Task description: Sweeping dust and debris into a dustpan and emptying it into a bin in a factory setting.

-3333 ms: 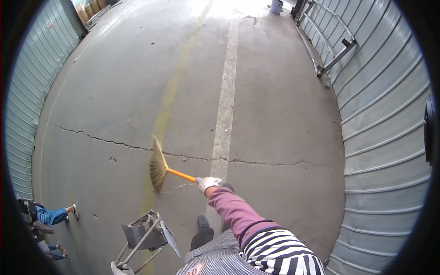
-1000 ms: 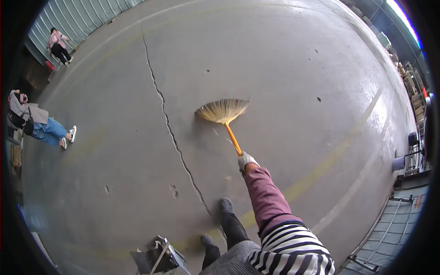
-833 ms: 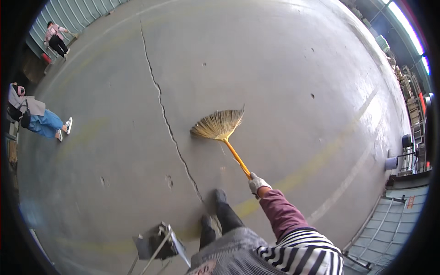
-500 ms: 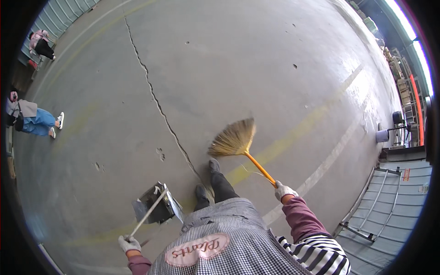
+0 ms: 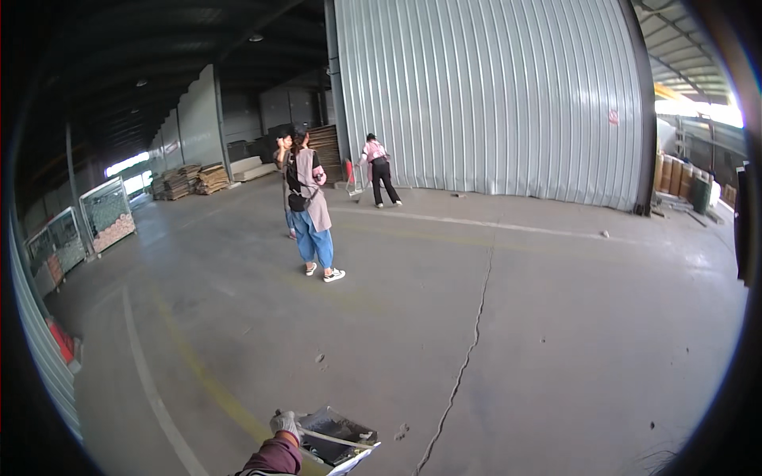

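The dustpan (image 5: 327, 420), a dark, boxy, open-topped pan with a pale front edge and a slim pale rod crossing its mouth, was held low in the view, left of centre, small light specks (image 5: 364, 436) inside. Of the broom (image 5: 660, 455), only wispy bristle tips showed, at lower right.

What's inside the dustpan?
Inside the dustpan: a dark interior with small pale bits, too unclear to identify. The handle crosses in front, hiding whatever lies directly behind it.

Grey floor (image 5: 571, 381) (jagged crack (image 5: 475, 341) through it), yellow line (image 5: 208, 379), brown stacks (image 5: 213, 179) at back.
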`<state>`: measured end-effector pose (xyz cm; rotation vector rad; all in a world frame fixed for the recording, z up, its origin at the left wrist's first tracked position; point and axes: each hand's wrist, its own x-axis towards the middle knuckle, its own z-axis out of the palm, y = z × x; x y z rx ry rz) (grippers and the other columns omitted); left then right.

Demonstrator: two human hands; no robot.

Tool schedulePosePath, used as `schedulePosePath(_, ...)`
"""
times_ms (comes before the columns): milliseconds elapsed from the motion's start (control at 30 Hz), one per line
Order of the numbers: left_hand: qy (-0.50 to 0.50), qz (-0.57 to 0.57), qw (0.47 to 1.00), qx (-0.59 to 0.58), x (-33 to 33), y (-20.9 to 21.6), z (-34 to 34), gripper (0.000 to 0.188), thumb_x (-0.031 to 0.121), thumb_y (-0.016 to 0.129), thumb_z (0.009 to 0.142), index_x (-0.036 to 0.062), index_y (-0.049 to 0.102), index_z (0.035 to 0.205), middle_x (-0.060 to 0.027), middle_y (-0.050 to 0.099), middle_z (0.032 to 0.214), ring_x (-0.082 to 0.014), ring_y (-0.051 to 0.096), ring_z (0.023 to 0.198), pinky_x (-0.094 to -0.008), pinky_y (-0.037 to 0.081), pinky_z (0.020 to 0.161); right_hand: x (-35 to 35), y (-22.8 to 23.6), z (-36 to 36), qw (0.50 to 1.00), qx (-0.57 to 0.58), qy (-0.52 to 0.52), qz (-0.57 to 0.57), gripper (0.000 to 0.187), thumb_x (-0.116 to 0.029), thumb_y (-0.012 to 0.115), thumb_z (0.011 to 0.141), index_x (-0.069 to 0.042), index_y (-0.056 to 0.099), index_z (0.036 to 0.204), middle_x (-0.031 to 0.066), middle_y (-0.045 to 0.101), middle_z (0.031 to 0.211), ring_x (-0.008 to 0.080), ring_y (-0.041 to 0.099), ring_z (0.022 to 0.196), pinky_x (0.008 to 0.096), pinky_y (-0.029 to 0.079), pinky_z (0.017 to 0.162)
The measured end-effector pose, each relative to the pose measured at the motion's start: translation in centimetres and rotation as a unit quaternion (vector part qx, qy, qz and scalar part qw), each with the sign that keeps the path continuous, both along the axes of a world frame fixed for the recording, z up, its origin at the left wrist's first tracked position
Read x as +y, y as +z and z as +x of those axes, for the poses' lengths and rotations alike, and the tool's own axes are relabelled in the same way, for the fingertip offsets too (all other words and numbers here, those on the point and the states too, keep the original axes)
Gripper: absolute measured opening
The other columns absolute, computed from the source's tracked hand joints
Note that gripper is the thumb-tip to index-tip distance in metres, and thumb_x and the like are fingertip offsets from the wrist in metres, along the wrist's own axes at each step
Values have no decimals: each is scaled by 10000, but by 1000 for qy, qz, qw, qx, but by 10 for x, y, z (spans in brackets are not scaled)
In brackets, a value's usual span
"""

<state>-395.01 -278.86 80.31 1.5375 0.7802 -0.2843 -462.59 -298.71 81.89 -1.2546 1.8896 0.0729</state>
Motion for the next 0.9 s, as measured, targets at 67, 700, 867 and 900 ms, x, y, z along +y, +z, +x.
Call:
schedulePosePath(67,2,11,996,-83,9,6,-7,214,122,573,838,95,513,1041,-113,585,775,-243,570,572,-434,474,481,-10,8,2,1000,-14,14,-12,323,-275,468,936,-68,572,1162,177,665,969,337,650,895,457,519,757)
schedulePosePath(700,-46,150,987,16,137,-205,87,218,270,473,900,105,598,969,-111,620,793,-268,591,660,-438,489,622,1,28,62,999,-18,9,-35,377,-279,444,940,-89,538,1252,182,660,1031,334,646,938,442,508,794)
schedulePosePath(867,-103,92,990,25,108,-201,73,246,284,439,916,104,605,930,-78,580,746,-220,525,601,-375,427,539,45,17,46,997,-8,-68,-27,393,-279,438,940,-95,530,1276,184,659,1048,333,644,949,438,504,804)
schedulePosePath(900,-123,71,989,31,90,-202,72,253,287,432,919,104,607,922,-71,572,736,-210,512,590,-362,414,522,56,12,41,995,-5,-95,-28,397,-280,437,941,-96,528,1280,184,659,1051,333,644,951,437,504,806)
